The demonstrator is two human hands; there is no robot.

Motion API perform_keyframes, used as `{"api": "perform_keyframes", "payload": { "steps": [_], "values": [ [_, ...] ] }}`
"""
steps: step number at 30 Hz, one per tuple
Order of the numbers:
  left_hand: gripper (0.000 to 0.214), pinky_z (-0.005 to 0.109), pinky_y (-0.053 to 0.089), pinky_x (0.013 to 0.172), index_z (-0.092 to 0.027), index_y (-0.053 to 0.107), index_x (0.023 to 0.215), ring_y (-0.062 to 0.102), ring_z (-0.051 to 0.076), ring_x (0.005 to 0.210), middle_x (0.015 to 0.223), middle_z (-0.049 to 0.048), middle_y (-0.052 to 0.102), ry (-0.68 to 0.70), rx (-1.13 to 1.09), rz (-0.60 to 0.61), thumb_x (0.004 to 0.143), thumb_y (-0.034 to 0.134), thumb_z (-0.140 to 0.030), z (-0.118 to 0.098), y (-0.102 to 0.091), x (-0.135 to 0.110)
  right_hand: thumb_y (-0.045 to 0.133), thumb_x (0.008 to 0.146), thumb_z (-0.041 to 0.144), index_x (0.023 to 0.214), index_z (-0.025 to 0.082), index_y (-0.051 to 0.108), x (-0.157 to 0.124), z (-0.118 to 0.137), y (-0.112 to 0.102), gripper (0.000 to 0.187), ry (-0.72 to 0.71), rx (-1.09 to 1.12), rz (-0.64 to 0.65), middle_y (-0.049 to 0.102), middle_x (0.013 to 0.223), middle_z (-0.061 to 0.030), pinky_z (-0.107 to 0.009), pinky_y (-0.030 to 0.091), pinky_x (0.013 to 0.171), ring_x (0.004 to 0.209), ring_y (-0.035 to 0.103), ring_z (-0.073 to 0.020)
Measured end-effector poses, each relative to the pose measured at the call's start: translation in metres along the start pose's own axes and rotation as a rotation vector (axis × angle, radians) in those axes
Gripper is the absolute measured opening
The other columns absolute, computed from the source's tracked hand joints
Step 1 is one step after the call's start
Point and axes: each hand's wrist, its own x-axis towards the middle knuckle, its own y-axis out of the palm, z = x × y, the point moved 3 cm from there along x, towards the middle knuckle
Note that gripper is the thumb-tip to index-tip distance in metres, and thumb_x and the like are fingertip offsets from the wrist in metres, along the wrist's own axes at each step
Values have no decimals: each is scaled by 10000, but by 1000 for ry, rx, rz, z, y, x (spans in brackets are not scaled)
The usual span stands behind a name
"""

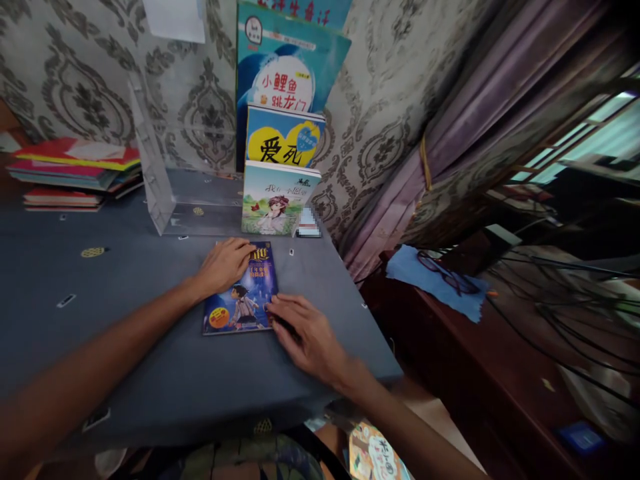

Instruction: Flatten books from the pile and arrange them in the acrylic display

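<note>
A blue paperback book [245,303] with a cartoon figure on its cover lies face up on the grey-blue tablecloth. My left hand [227,267] rests across its upper left part, fingers lying together over the cover and hiding some of the title. At the book's right edge is my right hand [307,333], its fingertips on the cover and its thumb close by at the lower right side, closed on that edge. Just beyond stands a clear acrylic rack [153,160]. Upright in it are a green-covered book [275,193], a yellow-and-blue book [283,137] and a large teal book [295,60].
Red and coloured books [75,173] are stacked at the back left. A dark red cabinet [450,360] at right bears glasses [450,273] on a blue cloth [425,280], with cables nearby. A purple curtain [450,113] hangs behind. Another book [375,453] is below the table's front edge.
</note>
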Motion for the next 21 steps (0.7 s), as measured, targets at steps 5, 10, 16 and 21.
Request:
{"api": "perform_keyframes", "payload": {
  "steps": [5, 10, 16, 21],
  "values": [
    [356, 468, 502, 1001, -186, 686, 1219, 632, 258, 1118, 1241, 110, 694, 48, -23, -8, 997, 410, -223, -1, -1, 1, 591, 978, 240, 1237, 156, 670, -6, 8, -2, 283, -48, -30, 61, 733, 1205, -129, -445, 557, 1011, 1200, 618, -259],
    [360, 464, 504, 1009, -178, 680, 1234, 632, 258, 1141, 1257, 110, 694, 66, -22, 1, 1003, 412, -247, -1, -1, 0, 648, 965, 276, 1233, 181, 669, 3, 2, -4, 285, -64, -54, 86, 753, 1104, -101, -410, 569, 933, 1086, 633, -241],
    [356, 450, 483, 1058, -176, 688, 1236, 621, 249, 1189, 1290, 117, 682, 185, -86, 45, 984, 446, -241, 9, -4, 3, 625, 986, 336, 1181, 191, 675, 11, 18, 7, 248, -70, -147, 125, 748, 1006, -75, -357, 562, 846, 959, 626, -225],
    [345, 416, 480, 1048, -198, 707, 1193, 598, 232, 1165, 1261, 102, 667, 326, -103, 105, 1009, 424, -269, 10, -14, 7, 600, 989, 268, 1044, 183, 701, 26, 51, 37, 144, -107, -309, 115, 709, 854, -77, -328, 533, 653, 884, 603, -243]
  ]
}}
